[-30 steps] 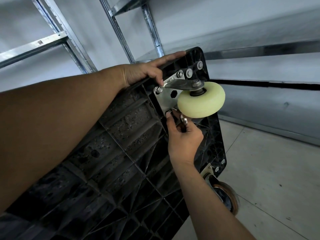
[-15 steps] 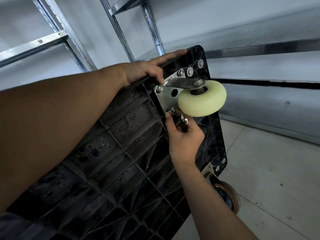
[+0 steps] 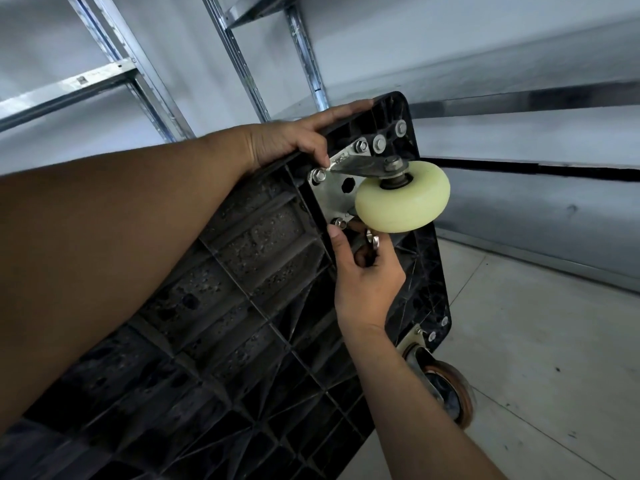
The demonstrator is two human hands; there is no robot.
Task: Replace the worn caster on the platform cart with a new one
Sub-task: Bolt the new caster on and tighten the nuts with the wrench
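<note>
While the black platform cart (image 3: pixel 242 289) stands tipped up, ribbed underside toward the viewer, the left hand (image 3: pixel 287 143) grips its top edge, thumb on the bracket of a cream-wheeled caster (image 3: pixel 403 199) at the upper corner. The right hand (image 3: pixel 367 282) pinches small silver hardware (image 3: pixel 373 241) just under that wheel. A brown-rimmed caster (image 3: pixel 446 393) sits at the lower corner. A label (image 3: pixel 83 79) on the shelf beam (image 3: pixel 41 102) is too small to read.
</note>
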